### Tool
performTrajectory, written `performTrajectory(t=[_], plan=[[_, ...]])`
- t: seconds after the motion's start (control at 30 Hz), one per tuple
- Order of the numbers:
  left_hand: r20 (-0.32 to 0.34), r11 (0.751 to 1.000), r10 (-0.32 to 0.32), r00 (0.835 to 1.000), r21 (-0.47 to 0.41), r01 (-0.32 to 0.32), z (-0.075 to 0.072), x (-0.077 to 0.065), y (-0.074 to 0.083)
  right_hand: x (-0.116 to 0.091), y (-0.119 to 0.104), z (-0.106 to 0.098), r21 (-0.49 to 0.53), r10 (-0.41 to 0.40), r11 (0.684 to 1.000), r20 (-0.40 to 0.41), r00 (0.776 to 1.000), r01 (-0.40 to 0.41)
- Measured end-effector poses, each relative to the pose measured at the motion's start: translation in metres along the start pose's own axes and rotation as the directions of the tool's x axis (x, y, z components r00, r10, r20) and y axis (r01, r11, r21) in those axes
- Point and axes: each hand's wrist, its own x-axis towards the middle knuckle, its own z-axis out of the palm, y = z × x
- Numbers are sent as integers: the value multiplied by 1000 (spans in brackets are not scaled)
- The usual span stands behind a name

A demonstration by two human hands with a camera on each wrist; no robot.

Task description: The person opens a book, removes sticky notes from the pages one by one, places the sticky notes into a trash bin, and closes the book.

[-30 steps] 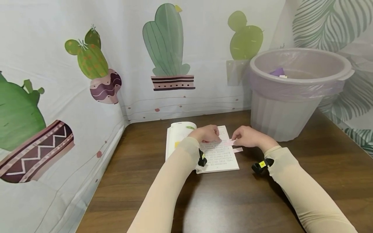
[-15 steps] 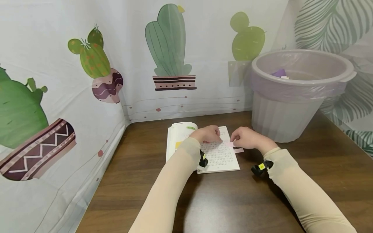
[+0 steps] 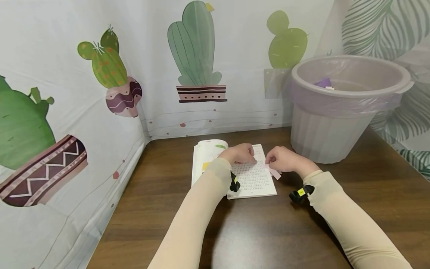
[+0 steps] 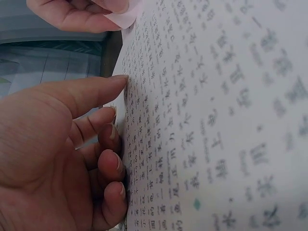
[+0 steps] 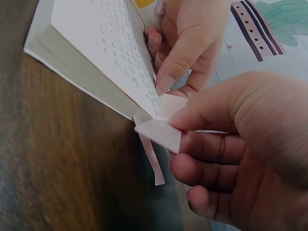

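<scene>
Brown wooden counter (image 3: pixel 255 235), with white cloth (image 3: pixel 242 117) along the back and left side. Above the wood, two bare hands, close together. Right hand (image 3: pixel 284 158) just past the right edge of the book, with thumb and finger pinched on pink paper (image 5: pixel 161 132). Pink paper bent, right at the edge of the page. Just beside it, a thin pink strip (image 5: pixel 150 161), out past the same edge and over the wood. Left hand (image 3: pixel 240 154) over the right page, with loose, bent fingers and a thumb tip at the print; too hard to tell how firmly pressed.

Under the left hand, open book (image 3: pixel 253 189) on the counter, with a curved left page and rows of small black print on the right one. On the left page, a yellow patch (image 3: pixel 205 166) and a green mark (image 3: pixel 220 147), with the lower part hidden by the arm.

Farther out, pale sleeves (image 3: pixel 189 213) and a small black strap (image 3: pixel 302 192) at the right wrist. Wide brown wood in front of the book and over to the slanted left edge; only a narrow band behind it. Beyond the right hand, a short gap, then a big pale bin (image 3: pixel 327 138) with a thin bag over the rim and something purple (image 3: pixel 324 82) inside. On the cloth, cactus pictures (image 3: pixel 198 45).
</scene>
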Motion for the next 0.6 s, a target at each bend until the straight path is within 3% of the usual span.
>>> performTrajectory(t=[0.6], plan=[[5, 1000, 6, 1000, -16, -6, 1, 3, -2, -2, -13, 0, -12, -75, 997, -12, 997, 75]])
